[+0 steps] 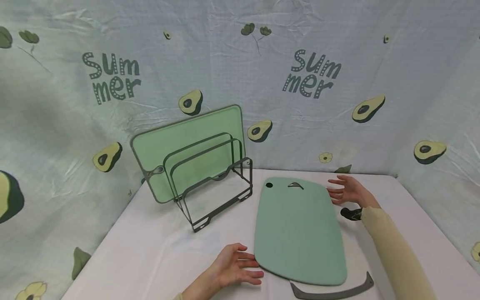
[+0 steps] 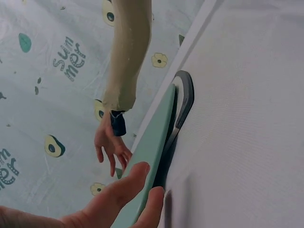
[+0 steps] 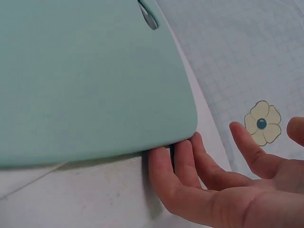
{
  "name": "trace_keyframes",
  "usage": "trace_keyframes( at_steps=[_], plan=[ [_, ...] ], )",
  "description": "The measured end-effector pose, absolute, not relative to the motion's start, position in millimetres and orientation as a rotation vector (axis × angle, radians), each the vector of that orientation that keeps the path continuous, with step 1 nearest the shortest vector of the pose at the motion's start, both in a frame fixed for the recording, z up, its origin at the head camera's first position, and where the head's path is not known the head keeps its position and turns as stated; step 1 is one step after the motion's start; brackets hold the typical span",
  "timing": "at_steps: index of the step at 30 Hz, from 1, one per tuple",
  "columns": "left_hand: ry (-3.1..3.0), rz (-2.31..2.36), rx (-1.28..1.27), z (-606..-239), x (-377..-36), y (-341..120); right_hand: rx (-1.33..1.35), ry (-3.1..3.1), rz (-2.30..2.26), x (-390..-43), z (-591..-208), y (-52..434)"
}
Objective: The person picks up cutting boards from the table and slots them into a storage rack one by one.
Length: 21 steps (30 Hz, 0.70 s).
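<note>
A: The cutting board (image 1: 300, 233), the darker green one, lies flat on the tabletop (image 1: 150, 258), toward the front edge and right of the middle. How do the hands stand on it?

B: The left hand (image 1: 234, 266) is at the board's near left corner, fingers straight and relaxed, tips touching the edge. In the left wrist view the fingers (image 2: 124, 190) lie along the rim and close on nothing. The right hand (image 1: 348, 191) is at the far right corner, palm open, fingers spread. In the right wrist view its fingertips (image 3: 164, 164) reach just under the board's corner.

A: So neither has a grip?

B: Not that I can see. Both hands are open and only touching opposite corners. I judge this as the moment of getting hold of the board, before any lift.

A: What does the next move call for?

B: As I judge it, fingers slid under both corners and thumbs closed on top, since the board looks thin and flat to the cloth.

A: And around it?

B: A grey curved strip (image 1: 333, 289) lies at the front edge, just beside the board's near end. A dark wire rack (image 1: 213, 187) stands toward the back left, holding a lighter green board (image 1: 187, 143) upright. An avocado-print cloth (image 1: 412, 83) hangs behind.
</note>
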<state>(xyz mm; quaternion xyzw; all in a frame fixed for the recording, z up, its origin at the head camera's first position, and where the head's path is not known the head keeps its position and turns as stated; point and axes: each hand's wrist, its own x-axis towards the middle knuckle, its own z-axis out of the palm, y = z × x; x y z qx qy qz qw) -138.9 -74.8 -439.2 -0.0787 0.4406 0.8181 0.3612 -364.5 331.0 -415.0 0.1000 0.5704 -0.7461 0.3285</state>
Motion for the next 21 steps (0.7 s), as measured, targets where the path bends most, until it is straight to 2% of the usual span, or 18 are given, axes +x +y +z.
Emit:
trace_keyframes(
  at_steps=[21],
  plan=[
    [1.313, 2.144, -0.247, -433.5, -136.8, -81.0, 0.257, 1.369, -1.978, -337.1, -408.1, 346.8]
  ],
)
